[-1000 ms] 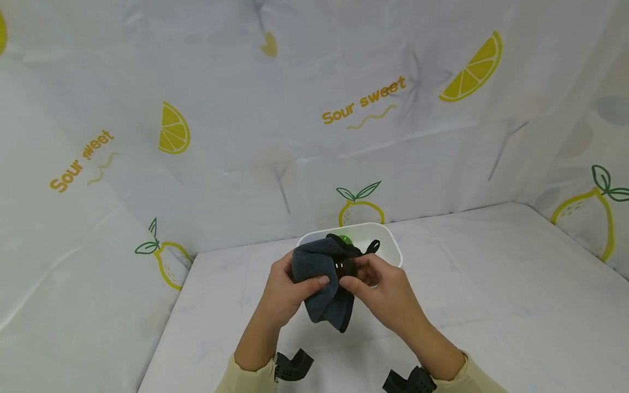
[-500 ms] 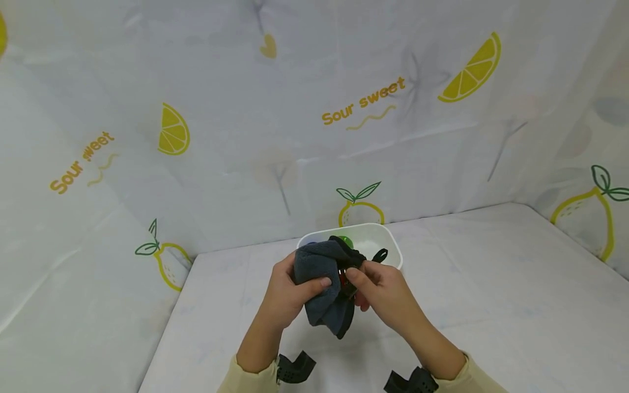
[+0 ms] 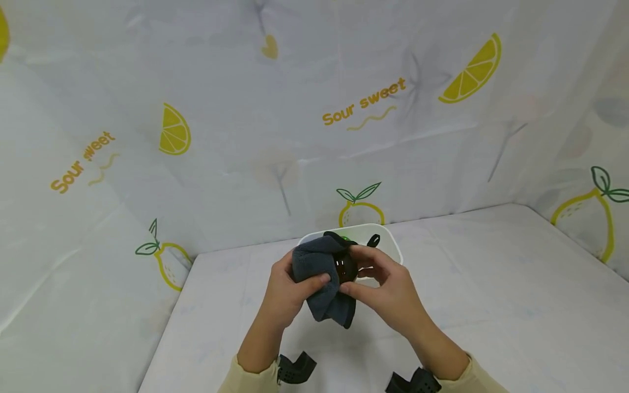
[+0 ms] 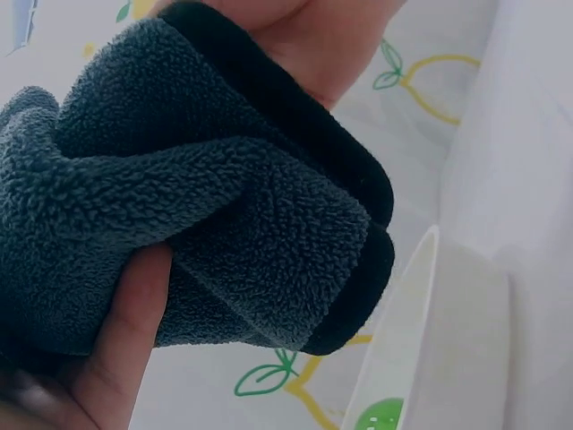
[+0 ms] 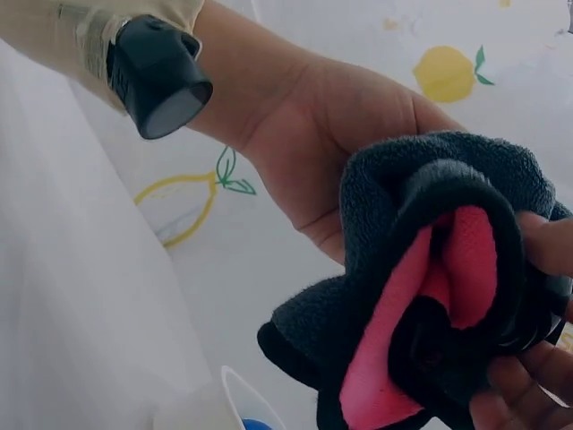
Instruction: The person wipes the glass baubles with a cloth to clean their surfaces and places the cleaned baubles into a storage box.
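A dark blue-grey cloth [image 3: 314, 265] with black edging and a hanging loop [image 3: 374, 240] is bunched in my left hand [image 3: 287, 297], the thumb lying across its front. Partly wrapped in it is a dark, glossy, rounded object [image 3: 346, 267] whose kind I cannot make out. My right hand [image 3: 390, 289] holds this object's right side between thumb and fingers. In the right wrist view, the cloth's pink inner side [image 5: 385, 376] shows among the folds. The left wrist view shows mostly the fuzzy outside of the cloth [image 4: 224, 197], with a finger [image 4: 134, 309] pressed against it.
Behind the hands stands a white plastic tub [image 3: 391, 243] on the white-covered table [image 3: 481, 295]. A green item [image 4: 383, 415] and a blue item [image 5: 257, 424] show inside it. A lemon-printed curtain [image 3: 236, 136] rises along the table's back edge.
My right thumb and fingers shifted over the dark object half a second ago, when a reddish patch showed. Now they are spread wider around its side. The left hand keeps its hold on the cloth.
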Action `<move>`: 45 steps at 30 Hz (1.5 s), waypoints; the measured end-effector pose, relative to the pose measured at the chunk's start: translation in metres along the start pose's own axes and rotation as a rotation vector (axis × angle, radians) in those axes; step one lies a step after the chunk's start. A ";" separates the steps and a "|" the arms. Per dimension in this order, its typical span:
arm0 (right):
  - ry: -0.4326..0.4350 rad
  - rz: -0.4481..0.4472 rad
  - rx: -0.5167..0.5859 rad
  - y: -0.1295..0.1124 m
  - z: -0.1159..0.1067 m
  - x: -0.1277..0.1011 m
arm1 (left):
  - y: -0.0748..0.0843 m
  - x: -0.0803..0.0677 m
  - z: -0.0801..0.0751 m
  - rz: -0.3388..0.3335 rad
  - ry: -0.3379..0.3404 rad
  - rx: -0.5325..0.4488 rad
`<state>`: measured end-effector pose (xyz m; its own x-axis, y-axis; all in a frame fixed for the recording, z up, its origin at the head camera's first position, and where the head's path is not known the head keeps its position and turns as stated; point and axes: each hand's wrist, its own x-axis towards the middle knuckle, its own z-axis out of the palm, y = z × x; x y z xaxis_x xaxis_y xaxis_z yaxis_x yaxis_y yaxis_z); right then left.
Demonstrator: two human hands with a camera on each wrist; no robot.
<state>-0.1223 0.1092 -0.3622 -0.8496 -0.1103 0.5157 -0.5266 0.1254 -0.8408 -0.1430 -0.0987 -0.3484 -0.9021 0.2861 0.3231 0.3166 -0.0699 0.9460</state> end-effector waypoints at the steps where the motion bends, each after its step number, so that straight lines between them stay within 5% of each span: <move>1: 0.009 0.006 0.036 0.000 0.000 0.000 | 0.000 0.000 0.000 -0.001 0.000 -0.003; 11: 0.029 0.180 0.221 -0.004 0.000 0.000 | -0.002 0.001 -0.001 0.049 -0.012 -0.028; 23: -0.039 0.256 0.329 0.000 0.001 0.003 | -0.002 0.001 0.000 0.023 0.044 -0.009; 28: -0.109 0.277 0.317 0.002 0.002 0.002 | -0.003 0.001 0.002 0.043 0.015 0.031; 37: -0.106 0.248 0.246 -0.001 -0.002 0.005 | -0.003 0.001 0.002 0.033 0.025 0.049; 45: -0.023 0.326 0.203 -0.001 -0.002 0.005 | -0.001 0.001 0.003 0.017 0.017 0.065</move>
<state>-0.1263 0.1107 -0.3578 -0.9695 -0.1194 0.2138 -0.2105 -0.0400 -0.9768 -0.1433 -0.0956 -0.3495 -0.9011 0.2695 0.3397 0.3496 -0.0122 0.9368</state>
